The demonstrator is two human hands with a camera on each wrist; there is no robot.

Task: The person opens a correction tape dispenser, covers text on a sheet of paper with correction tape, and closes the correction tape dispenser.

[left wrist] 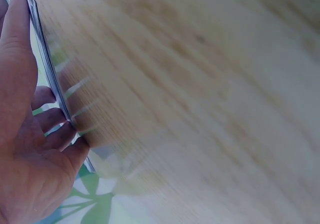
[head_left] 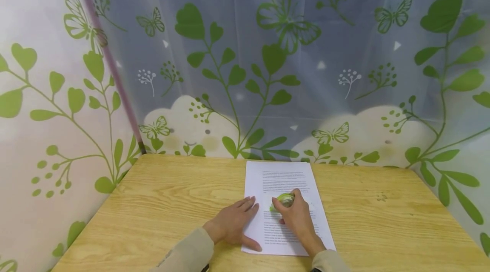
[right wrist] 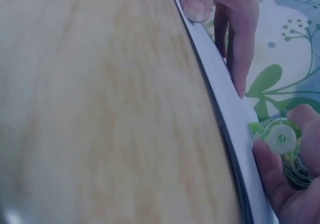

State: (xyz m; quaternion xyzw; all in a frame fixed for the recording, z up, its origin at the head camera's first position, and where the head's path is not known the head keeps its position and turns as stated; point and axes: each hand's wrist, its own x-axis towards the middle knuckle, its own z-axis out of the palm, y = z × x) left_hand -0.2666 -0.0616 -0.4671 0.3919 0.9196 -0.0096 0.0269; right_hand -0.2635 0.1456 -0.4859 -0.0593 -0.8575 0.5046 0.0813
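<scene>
A stack of printed paper (head_left: 254, 182) lies on the wooden table, its sheet edges showing in the left wrist view. My left hand (head_left: 232, 222) rests on the stack's left edge, with fingers extended and thumb spread near the lower left corner. Over the middle of the top page, my right hand (head_left: 300, 219) grips a green correction tape dispenser (head_left: 285, 201) between thumb and fingers. The dispenser's clear case and round reels (right wrist: 280, 138) show in the right wrist view. Its tip is at a blank band between text paragraphs; whether it touches the paper I cannot tell.
The wood-grain table (head_left: 172, 191) extends to both sides of the stack. Behind it hangs a curtain (head_left: 237, 50) printed with leaves, butterflies and clouds, close to the table's back edge. A pinkish pole (head_left: 111, 63) leans at the back left corner.
</scene>
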